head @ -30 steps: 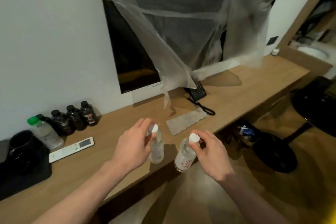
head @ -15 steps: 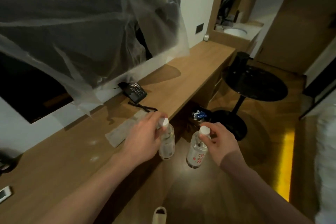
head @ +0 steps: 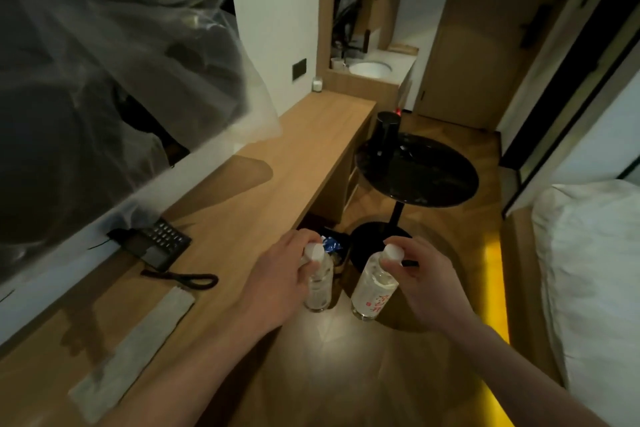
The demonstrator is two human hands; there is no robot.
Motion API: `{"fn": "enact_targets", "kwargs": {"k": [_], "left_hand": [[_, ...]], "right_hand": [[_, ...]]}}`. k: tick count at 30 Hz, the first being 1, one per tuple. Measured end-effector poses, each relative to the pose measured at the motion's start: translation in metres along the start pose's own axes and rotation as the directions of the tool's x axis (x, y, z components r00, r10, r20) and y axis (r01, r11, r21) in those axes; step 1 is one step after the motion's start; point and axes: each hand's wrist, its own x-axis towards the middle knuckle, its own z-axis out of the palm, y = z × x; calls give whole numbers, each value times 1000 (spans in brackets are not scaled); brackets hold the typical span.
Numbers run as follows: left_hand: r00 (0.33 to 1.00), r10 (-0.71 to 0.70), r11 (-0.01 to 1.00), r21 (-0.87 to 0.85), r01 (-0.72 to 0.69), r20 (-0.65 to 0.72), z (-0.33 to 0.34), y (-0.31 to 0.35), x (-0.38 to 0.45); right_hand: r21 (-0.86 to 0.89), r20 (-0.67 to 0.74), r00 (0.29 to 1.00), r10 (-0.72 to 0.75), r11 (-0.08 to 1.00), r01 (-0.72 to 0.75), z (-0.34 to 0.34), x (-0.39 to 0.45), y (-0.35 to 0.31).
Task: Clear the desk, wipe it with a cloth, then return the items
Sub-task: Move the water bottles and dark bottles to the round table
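Two water bottles coming off the bench

Left hand and right hand each pinch a bottle at the cap, over the floor beside the bench, probably so it's bare for wiping.

**A hotel room, by its fittings**

A long wooden desk runs along the wall, carrying a corded desk phone. Beside it stands a round black pedestal table, and a bed with white linen fills the right edge. Past the desk's far end, an open alcove holds a washbasin set in a counter. A waste bin sits under the desk.
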Motion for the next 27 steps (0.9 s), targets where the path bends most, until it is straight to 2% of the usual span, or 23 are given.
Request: {"fn": "enact_targets", "kwargs": {"k": [11, 18, 22, 27], "left_hand": [[995, 92, 995, -32, -91, 28, 71, 48, 161], [999, 55, 998, -40, -55, -2, 143, 99, 252], [1000, -22, 997, -81, 21, -20, 176, 129, 296], [995, -65, 996, -65, 61, -69, 207, 155, 346]], "right_hand": [[-8, -111, 993, 41, 999, -42, -77, 116, 89], [-28, -57, 998, -27, 999, 25, -139, 201, 177], [-44, 0, 998, -61, 997, 61, -177, 254, 222], [-89, 54, 997, -56, 994, 60, -212, 315, 265]]}}
